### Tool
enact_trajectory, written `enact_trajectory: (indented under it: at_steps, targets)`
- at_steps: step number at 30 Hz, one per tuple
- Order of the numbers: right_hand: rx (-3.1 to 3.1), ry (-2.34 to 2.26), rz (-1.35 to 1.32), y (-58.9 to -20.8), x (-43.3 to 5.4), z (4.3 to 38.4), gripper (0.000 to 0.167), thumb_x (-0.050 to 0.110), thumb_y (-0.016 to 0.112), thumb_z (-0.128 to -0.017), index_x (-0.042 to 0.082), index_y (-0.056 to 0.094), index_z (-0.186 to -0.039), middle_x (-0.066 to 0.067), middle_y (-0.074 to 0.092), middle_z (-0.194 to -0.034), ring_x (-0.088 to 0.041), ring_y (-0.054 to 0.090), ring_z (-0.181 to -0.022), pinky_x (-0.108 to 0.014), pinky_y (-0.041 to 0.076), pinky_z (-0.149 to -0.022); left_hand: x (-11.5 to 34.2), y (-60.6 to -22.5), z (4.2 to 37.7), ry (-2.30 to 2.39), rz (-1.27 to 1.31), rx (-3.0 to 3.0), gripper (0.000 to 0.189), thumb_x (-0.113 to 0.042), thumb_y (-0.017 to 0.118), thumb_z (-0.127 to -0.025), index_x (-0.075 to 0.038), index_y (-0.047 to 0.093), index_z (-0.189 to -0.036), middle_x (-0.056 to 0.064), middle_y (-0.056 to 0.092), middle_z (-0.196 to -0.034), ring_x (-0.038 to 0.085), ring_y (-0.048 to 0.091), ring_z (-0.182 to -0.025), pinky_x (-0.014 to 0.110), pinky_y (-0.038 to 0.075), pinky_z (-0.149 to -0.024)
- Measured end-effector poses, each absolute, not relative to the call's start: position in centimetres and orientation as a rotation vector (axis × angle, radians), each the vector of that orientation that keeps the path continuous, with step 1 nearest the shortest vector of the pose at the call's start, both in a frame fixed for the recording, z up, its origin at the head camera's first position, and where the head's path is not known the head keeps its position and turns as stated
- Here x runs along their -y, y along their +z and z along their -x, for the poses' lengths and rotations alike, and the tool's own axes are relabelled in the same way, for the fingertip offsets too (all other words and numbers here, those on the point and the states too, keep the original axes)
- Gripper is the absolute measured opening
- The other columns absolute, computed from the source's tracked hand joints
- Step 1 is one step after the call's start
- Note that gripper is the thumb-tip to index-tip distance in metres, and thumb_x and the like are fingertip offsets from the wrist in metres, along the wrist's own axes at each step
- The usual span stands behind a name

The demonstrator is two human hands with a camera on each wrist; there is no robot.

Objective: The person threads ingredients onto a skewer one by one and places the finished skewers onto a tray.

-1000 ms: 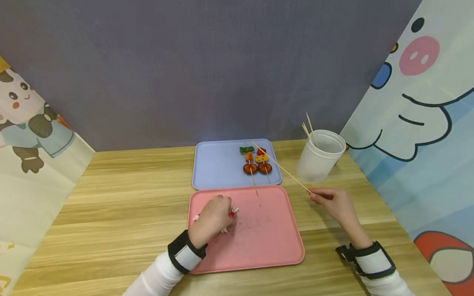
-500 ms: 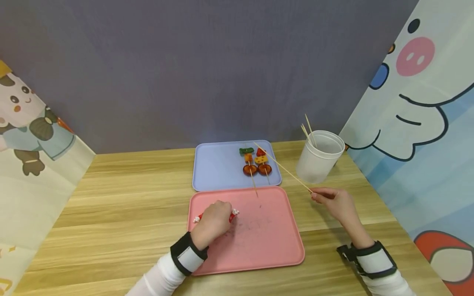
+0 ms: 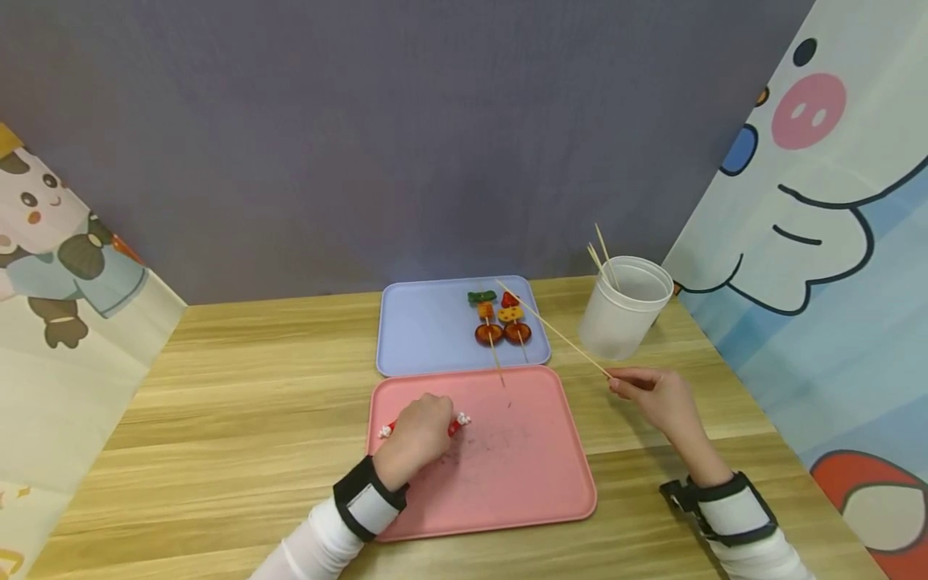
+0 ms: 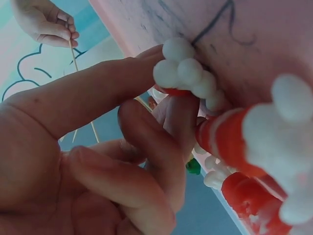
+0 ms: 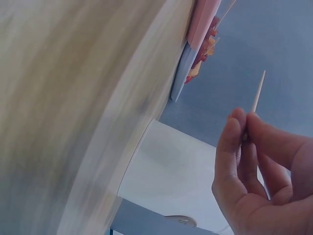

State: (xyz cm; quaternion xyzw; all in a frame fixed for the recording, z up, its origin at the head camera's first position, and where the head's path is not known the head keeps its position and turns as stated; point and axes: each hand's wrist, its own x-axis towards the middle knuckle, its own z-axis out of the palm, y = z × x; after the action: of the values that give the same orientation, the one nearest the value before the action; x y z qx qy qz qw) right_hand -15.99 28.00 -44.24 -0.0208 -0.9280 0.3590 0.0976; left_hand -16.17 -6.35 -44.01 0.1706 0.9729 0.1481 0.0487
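Observation:
Over the left part of the pink tray [image 3: 529, 475], my left hand [image 3: 415, 435] pinches a small toy piece with white knobbly beads [image 4: 190, 71] and a bit of red between thumb and fingers. Its other fingers are curled. Beside that hand lie similar red-and-white pieces, one to its right [image 3: 460, 423] and one to its left [image 3: 389, 428]. My right hand [image 3: 660, 399] holds a bare wooden skewer [image 3: 554, 330] by one end, right of the tray. The skewer slants up and left, its far tip appearing above the blue tray [image 3: 428, 322].
Two loaded toy food skewers lie on the blue tray's right side, one topped with a green piece [image 3: 482, 297], the other with a red piece [image 3: 510, 299]. A white tub [image 3: 616, 322] with several skewers stands at the back right. A grey panel [image 3: 449, 145] rises behind.
My left hand has shifted slightly down; a white bit that showed below it is now hidden, and more red shows at both sides. My right hand and its skewer stay nearly still.

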Motion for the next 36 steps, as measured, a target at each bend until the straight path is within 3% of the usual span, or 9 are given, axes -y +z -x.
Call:
enact_trajectory:
  at_steps: [8,13,20,29,36]
  targets:
    - [2.766,1.049,0.070,-43.8,-27.7,16.2,0.022,0.026,0.072,-0.084,0.012,0.075,-0.102,-0.007,0.074,-0.092,0.007,0.061,-0.072,-0.018,0.047,-0.069,6.6,-43.5,16.4,0.460,-0.478,-3.004,0.034,-0.015,0.072,-0.078,-0.014,0.048,-0.055,-0.001,0.047,-0.056,0.014,0.045,-0.051,0.029,0.035,-0.042]
    - [2.754,1.012,0.028,-43.3,-26.9,16.8,0.022,0.028,0.073,-0.083,0.014,0.076,-0.100,-0.005,0.074,-0.092,0.007,0.061,-0.077,-0.019,0.048,-0.073,6.9,-43.1,17.0,0.636,-0.449,-3.006,0.028,-0.018,0.073,-0.081,-0.013,0.052,-0.063,-0.001,0.045,-0.059,0.014,0.044,-0.053,0.025,0.033,-0.046]
    - [2.735,1.061,-0.053,-42.3,-25.5,17.4,0.022,0.028,0.073,-0.083,0.013,0.076,-0.100,-0.006,0.075,-0.090,0.000,0.066,-0.076,-0.018,0.049,-0.071,7.5,-41.9,17.8,0.836,-0.436,-3.083,0.006,-0.009,0.067,-0.077,-0.010,0.062,-0.080,0.002,0.050,-0.069,0.015,0.046,-0.062,0.025,0.036,-0.047]
    - [2.661,1.173,-0.143,-42.3,-24.4,18.2,0.018,0.017,0.074,-0.082,0.008,0.076,-0.097,-0.010,0.074,-0.086,0.010,0.062,-0.070,-0.011,0.049,-0.064,8.2,-40.9,19.0,1.206,-0.400,-3.101,0.010,-0.001,0.065,-0.077,-0.003,0.067,-0.087,0.008,0.060,-0.080,0.019,0.057,-0.073,0.029,0.049,-0.062]
    - [2.645,1.208,-0.164,-41.9,-23.8,18.2,0.016,0.013,0.074,-0.082,0.007,0.076,-0.097,-0.011,0.074,-0.088,0.009,0.062,-0.069,-0.013,0.050,-0.062,8.7,-39.8,19.7,1.360,-0.344,-3.071,0.018,0.003,0.064,-0.075,0.000,0.067,-0.093,0.011,0.063,-0.082,0.023,0.059,-0.076,0.034,0.050,-0.068]
